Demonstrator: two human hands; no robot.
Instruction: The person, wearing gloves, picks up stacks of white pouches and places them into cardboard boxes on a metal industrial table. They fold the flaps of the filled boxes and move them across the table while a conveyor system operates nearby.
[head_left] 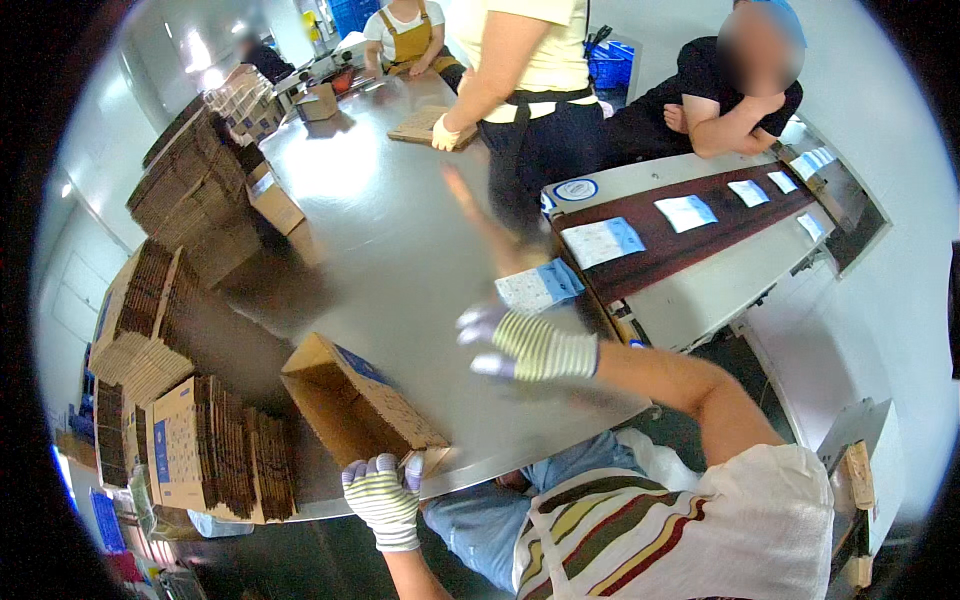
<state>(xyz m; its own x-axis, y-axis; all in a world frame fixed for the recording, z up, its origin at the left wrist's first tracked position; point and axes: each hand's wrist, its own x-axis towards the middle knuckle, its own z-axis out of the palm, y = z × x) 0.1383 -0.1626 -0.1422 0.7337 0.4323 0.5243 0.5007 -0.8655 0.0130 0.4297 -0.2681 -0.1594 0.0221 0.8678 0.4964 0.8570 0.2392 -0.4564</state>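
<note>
An open cardboard box [350,400] lies on the steel table near its front edge, its inside facing up and left. My left hand [382,495], in a striped white glove, has its fingers closed over the near end of this box. My right hand [525,345], gloved alike, reaches over the table with fingers apart and nothing in them. Just beyond it, a white and blue packet [530,290] sits at the end of the conveyor belt [660,240]. More such packets lie spaced along the belt.
Stacks of flattened cardboard boxes [210,450] line the table's left side, with an open carton [275,200] farther up. A person in a yellow top [530,60] handles flat cardboard [420,125] across the steel table [400,250]. Another person [710,100] leans beside the conveyor.
</note>
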